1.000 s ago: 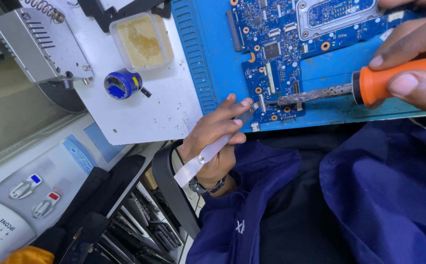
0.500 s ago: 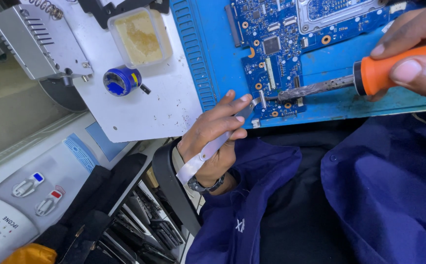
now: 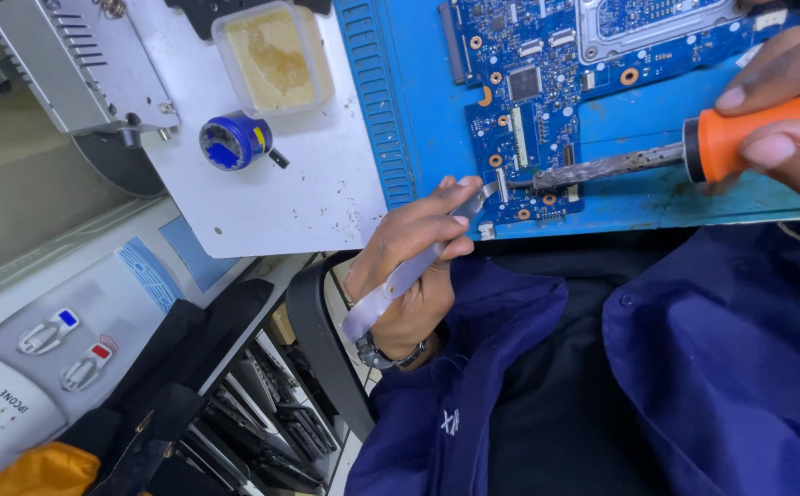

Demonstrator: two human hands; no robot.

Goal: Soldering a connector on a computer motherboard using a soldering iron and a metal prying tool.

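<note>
Tweezers (image 3: 409,271), slim bright steel, lie pinched in the left hand (image 3: 409,266), fingers (image 3: 436,213) closed round them, tips aimed up and right at the lower edge of the board (image 3: 547,101). Their long axis runs on a slant from the wrist toward the board. The iron (image 3: 666,156) comes in from the right, nearly level: orange grip shut in the right hand (image 3: 786,110), dark crusted shaft reaching left so its tip meets the board just beside the tweezer tips. The left hand is the nearer one to that spot. The board is blue, flat, studded with small chips, on a ribbed blue mat (image 3: 400,101) near the counter's front edge. A white plate (image 3: 280,193) to the left carries a flux tub (image 3: 271,57) and a blue tin (image 3: 232,142).
</note>
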